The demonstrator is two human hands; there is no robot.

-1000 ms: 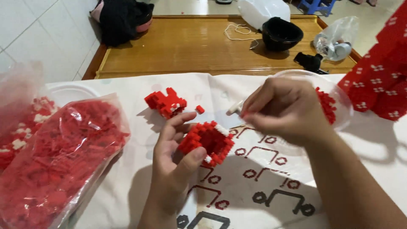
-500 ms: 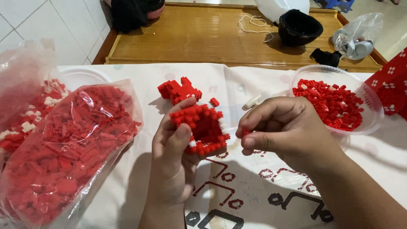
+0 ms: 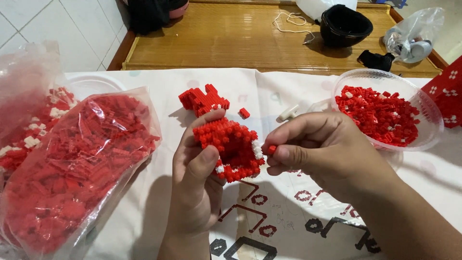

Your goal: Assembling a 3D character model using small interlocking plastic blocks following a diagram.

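Holding a half-built red brick model (image 3: 231, 149) in my left hand (image 3: 195, 183), I have my thumb pressed on its near side and my fingers (image 3: 211, 117) curled round its far side, so that hand is closed on it and keeps it lifted above the tabletop (image 3: 144, 216). The model is a hollow, rounded shell of tiny red bricks with a few white ones along its right edge. My right hand (image 3: 327, 149) sits just beside it, thumb and forefinger pinched narrowly on a single small red brick (image 3: 272, 149), which is right next to the white edge of the model; I cannot tell whether it touches.

Beyond the model, on the white printed cloth (image 3: 288, 226), lies a second built red piece (image 3: 203, 100), with one loose red brick (image 3: 244, 113) and a small white tool (image 3: 288, 113) near it. To my right stands a clear plastic bowl (image 3: 428, 108) filled with loose red bricks. To my left lies a clear plastic bag (image 3: 77, 168) stuffed with red bricks, and behind it another bag (image 3: 29, 120) holding red and white ones. Farther off, on a wooden surface (image 3: 231, 43), sits a black bowl (image 3: 345, 24).
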